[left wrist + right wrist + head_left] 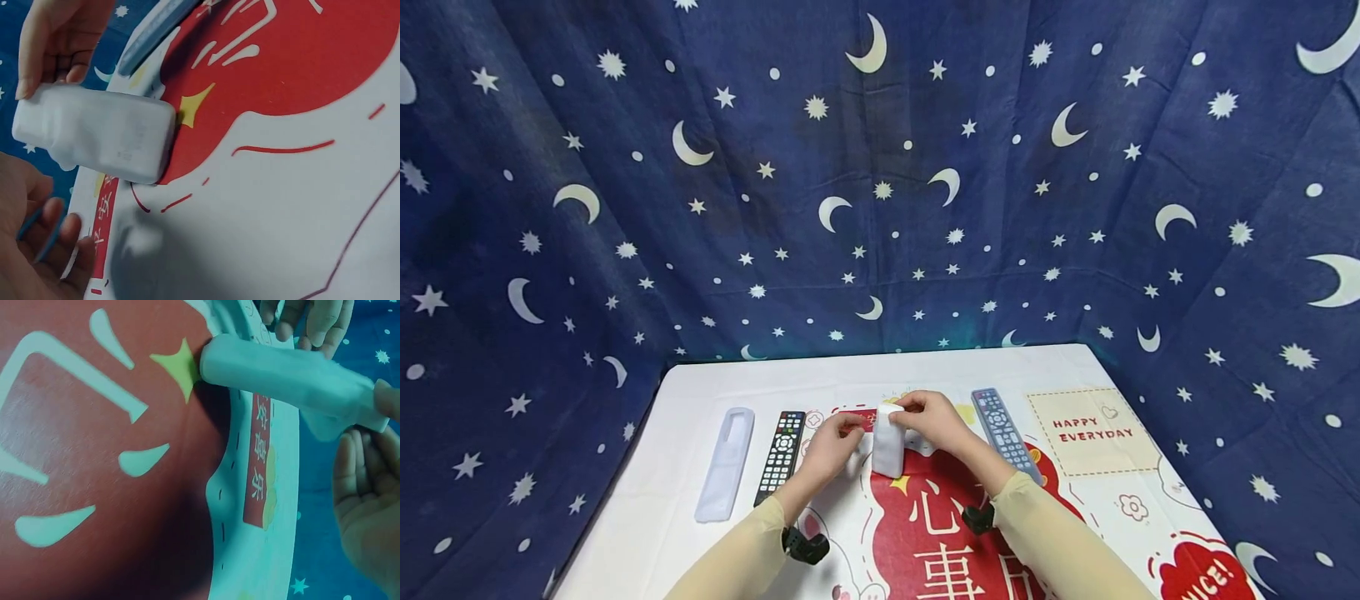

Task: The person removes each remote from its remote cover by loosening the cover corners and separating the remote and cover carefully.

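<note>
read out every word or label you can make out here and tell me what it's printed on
"HAPPY EVERYDAY": beige patch on the tablecloth.
"NICE!": red shape, near right corner.
Large white Chinese characters on the red print: partly hidden.
Remote buttons: too small.
White sleeve marks: blurred.

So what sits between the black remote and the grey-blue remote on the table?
In the head view, both hands and the white translucent silicone sleeve they hold lie between the black remote and the grey-blue remote.
</note>
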A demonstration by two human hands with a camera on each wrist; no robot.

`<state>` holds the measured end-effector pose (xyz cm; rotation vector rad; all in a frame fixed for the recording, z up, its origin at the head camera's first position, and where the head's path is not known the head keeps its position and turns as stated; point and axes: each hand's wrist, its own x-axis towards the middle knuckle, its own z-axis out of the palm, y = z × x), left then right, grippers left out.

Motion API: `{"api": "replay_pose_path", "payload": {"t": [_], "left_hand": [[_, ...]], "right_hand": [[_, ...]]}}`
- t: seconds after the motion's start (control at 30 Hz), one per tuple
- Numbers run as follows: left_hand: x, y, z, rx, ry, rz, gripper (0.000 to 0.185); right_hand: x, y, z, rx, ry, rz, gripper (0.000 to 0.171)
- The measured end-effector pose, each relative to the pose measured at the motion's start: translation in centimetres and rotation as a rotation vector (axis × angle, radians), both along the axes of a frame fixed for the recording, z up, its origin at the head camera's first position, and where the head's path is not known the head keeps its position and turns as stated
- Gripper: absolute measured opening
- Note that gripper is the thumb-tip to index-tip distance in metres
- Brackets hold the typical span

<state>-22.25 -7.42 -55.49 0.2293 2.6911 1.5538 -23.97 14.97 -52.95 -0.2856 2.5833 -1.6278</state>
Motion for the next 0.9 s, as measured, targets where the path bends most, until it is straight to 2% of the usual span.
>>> {"api": "replay_pose_path", "payload": {"t": [0.13,0.23,0.33,0.63,0.9], "left_hand": [[0.2,0.2,0.0,-0.065,0.134,0.006,0.019],[0.5,0.6,0.0,-0.065,0.203,-0.014,0.018],[0.6,1.2,-0.1,-0.080,0.266,-0.035,0.017],[0.5,3.2,-0.1,-0.165,0.395,-0.048,0.012],[0.2,4.0,-0.8,-0.189,0.459,0.031,0.009]], "right_hand": [[-0.5,-0.5,-0.1,-0.012,-0.044,-0.064,0.028],[-0.8,-0.9,-0.1,-0.016,-0.063,-0.092,0.032],[-1.0,-1.2,0.1,0.026,-0.056,-0.112,0.033],[-0.8,-1.7,0.8,0.157,-0.009,-0.194,0.023],[-1.1,-2.1,0.6,0.195,0.013,-0.241,0.021]]}}
